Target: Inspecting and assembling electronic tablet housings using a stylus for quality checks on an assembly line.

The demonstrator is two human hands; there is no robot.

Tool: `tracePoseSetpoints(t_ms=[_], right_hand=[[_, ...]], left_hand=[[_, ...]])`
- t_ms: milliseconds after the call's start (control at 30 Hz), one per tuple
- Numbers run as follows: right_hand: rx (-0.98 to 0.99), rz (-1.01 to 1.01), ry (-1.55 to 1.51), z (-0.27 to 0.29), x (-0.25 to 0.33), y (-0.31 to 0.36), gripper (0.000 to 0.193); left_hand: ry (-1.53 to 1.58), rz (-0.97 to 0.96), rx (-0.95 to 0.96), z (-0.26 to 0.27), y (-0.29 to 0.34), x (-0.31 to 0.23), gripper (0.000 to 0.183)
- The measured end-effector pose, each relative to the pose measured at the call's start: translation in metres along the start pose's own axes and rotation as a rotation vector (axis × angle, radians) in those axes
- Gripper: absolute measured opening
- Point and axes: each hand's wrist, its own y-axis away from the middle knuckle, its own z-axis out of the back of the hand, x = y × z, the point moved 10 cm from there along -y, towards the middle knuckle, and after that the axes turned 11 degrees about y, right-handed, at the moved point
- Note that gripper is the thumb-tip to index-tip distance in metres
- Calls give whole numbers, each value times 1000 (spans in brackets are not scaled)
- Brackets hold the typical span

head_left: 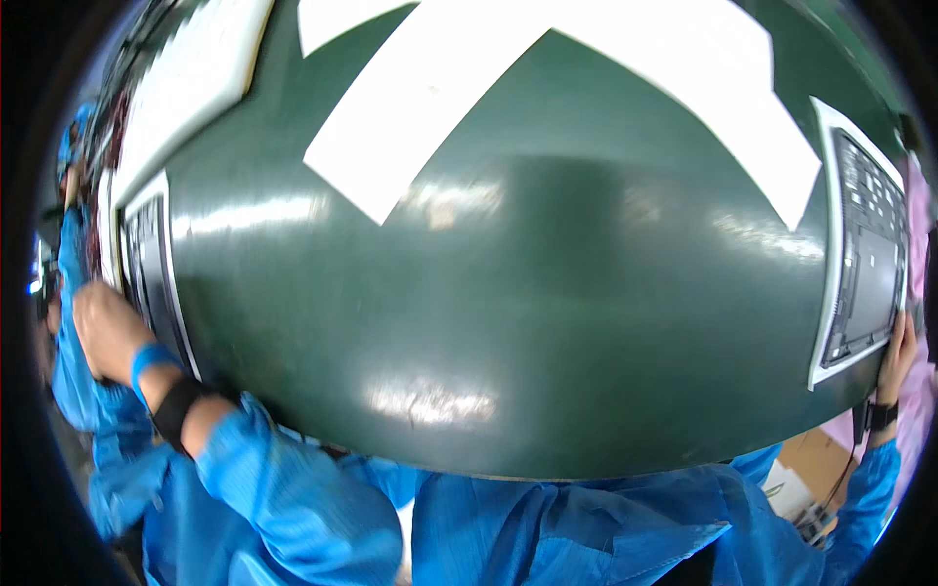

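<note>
At the left rim, my left hand [109,327] is closed in a fist-like curl beside a dark flat panel [149,256] on a white sheet. Its fingertips are hidden, so what it holds, if anything, does not show. A blue band and a black strap circle that wrist. On the far right, my right hand [899,356] grips the near outer corner of a dark grey device panel [873,264] with many small cut-outs and a plain lighter rectangle. This panel lies on a white sheet [824,332] at the table's right edge.
White paper sheets [410,107] lie across the far part of the green table [547,322]. A white ridged tray [200,73] stands at the far left. Other people in blue sleeves [73,264] are at the left, and pink clothing [916,225] shows at the right. A cardboard box [816,464] sits below the table edge.
</note>
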Motion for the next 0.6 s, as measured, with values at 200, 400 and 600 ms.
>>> tracePoseSetpoints(t_ms=[200, 400, 600], right_hand=[[18, -77, -29, -10, 8, 12, 29], [56, -110, 20, -5, 50, 7, 31], [64, -93, 3, -1, 57, -4, 34]], left_hand=[[853, 67, -109, 45, -25, -35, 16], [769, 264, 98, 30, -63, -86, 18], [361, 77, 86, -26, -59, -53, 20]])
